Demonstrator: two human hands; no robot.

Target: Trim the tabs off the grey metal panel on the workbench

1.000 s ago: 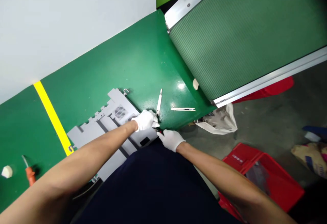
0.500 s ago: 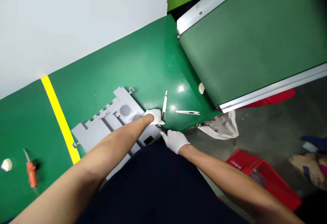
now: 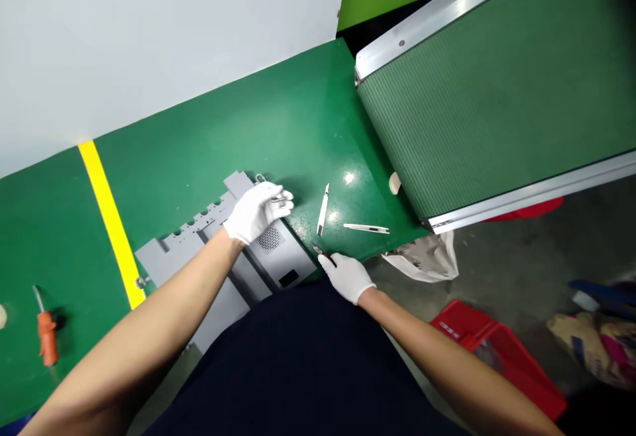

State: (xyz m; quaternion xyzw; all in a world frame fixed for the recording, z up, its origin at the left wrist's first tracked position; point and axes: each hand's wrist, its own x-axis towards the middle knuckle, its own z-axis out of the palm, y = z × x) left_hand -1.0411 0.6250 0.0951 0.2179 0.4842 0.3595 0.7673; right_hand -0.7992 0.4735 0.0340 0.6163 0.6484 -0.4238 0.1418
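A grey plastic panel (image 3: 291, 254) with round vent grilles, slots and a notched edge lies on the green bench, partly covered by my arm and body. My left hand (image 3: 258, 212), in a white glove, is over the panel's upper corner near a small hook-shaped piece (image 3: 260, 178). Its fingers are bent and somewhat apart, with nothing plainly seen in them. In my gloved right hand (image 3: 348, 277) is a pair of small red-handled pliers (image 3: 325, 254), the metal jaws pointing up-left beside the panel's right corner. The palm hides most of the handles.
Two slim utility knives, one upright (image 3: 322, 209) and one crosswise (image 3: 366, 228), lie right of the panel. A conveyor belt (image 3: 497, 91) fills the upper right. An orange screwdriver (image 3: 47, 338) rests at left beyond yellow tape (image 3: 110, 224). A red crate (image 3: 501, 350) stands below.
My left hand has left the panel's right corner and moved up-left to its upper corner. The right hand, with the pliers, stays near the right corner. The view has shifted slightly.
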